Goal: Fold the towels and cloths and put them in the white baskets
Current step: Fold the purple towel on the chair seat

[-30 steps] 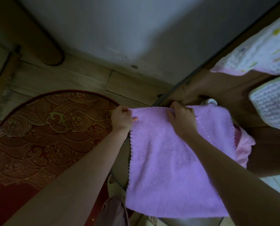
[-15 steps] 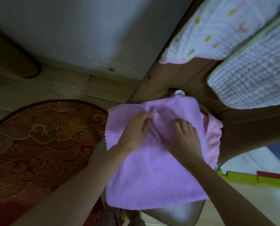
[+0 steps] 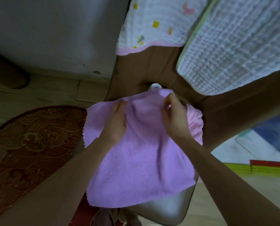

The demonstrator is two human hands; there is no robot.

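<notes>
Now left hand (image 3: 118, 121) lies flat on purple towel (image 3: 136, 160); right hand (image 3: 174, 118) pinches it.

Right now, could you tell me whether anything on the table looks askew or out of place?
Yes: the purple towel hangs rumpled off the table edge, with a pink cloth bunched under it at the right. Both other cloths lie flat.
</notes>
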